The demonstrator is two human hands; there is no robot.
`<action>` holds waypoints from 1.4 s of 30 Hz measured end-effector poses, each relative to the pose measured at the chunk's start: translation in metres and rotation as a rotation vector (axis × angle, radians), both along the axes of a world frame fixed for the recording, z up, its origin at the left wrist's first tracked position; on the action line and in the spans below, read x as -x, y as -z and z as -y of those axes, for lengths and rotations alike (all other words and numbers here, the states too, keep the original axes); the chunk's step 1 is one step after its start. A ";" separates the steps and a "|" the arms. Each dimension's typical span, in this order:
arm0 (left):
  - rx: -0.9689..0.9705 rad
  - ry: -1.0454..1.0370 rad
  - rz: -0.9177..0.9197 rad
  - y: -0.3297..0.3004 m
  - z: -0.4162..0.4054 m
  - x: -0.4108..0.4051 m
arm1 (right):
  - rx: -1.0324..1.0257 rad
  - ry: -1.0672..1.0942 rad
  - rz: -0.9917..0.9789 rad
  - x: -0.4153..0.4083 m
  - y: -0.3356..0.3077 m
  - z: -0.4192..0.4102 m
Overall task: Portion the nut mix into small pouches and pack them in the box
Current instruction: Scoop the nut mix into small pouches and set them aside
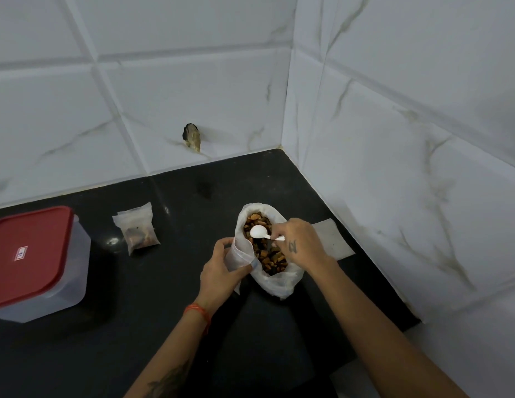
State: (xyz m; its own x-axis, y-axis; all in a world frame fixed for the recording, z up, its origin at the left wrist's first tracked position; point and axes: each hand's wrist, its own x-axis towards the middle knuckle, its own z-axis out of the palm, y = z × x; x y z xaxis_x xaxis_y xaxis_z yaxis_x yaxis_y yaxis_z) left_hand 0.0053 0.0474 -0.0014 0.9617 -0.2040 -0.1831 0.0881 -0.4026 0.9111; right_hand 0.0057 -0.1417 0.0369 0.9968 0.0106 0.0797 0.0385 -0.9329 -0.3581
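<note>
Take the bag (269,254) of nut mix (265,251) as your landmark: it stands open on the dark counter (153,297), close to the tiled corner. Your left hand (222,268) grips an empty pouch (240,254) hard against the bag's left rim, thumb and fingers curled round it. Your right hand (301,244) pinches the handle of a white spoon (260,232), whose bowl sits over the mix at the bag's far end and looks empty.

Your main risk is the transfer. The pouch mouth looks narrow and only partly spread by your grip, so a heaped spoon tipped over it could shed pieces onto the counter or back into the bag. If the pouch sags or folds, its mouth may close as the spoon arrives.

The bag is soft and its walls are slumped. Dig hard with the spoon, or lean the pouch into the rim, and it may tip or collapse and spill mix.

One filled pouch (138,232) lies well left of the bag, and the box (35,262) sits further left, its red lid on. You will have to take the lid off before packing. A flat paper (332,239) lies just right of the bag under your right wrist; a drag of the arm could shift it.
</note>
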 end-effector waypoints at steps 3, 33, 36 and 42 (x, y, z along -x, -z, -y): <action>0.002 0.002 -0.011 0.000 0.000 -0.001 | -0.168 0.088 0.071 0.008 -0.009 0.015; -0.108 0.025 -0.030 0.000 0.005 0.006 | -0.340 0.237 -0.275 0.018 -0.015 -0.003; -0.087 0.016 -0.025 -0.004 0.007 0.007 | -0.696 0.349 -0.367 0.018 -0.019 0.007; -0.029 -0.004 -0.048 -0.002 0.009 0.006 | -1.018 0.460 -0.474 0.021 -0.022 0.010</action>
